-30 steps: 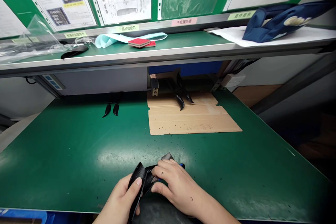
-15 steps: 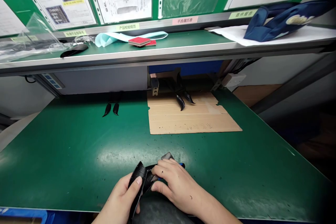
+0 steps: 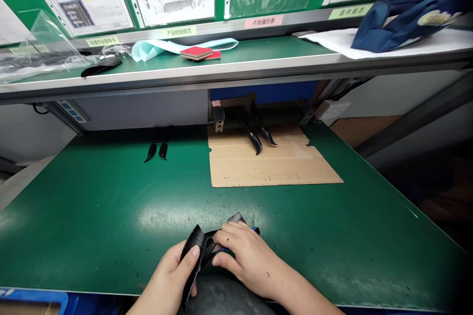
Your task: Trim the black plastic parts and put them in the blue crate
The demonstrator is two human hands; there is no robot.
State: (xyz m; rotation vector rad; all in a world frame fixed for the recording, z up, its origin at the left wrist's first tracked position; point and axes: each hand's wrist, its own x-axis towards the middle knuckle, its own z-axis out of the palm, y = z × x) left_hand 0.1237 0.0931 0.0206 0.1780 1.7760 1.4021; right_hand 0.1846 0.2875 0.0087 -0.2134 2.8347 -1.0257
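At the near edge of the green bench, my left hand grips a curved black plastic part, thumb pressed on its outer face. My right hand is closed around a small tool with a blue tip, and its fingers rest against the same black part. A grey corner sticks out beyond my right fingers; I cannot tell what it belongs to.
A flat cardboard sheet lies mid-bench with two black curved parts at its far end. Two small black pieces sit to the left. The upper shelf holds red pads, a teal strip, clear bags and a blue bag.
The view has tilted slightly, so everything sits a little lower or shifted. Both hands stay on the black part in nearly the same pose.
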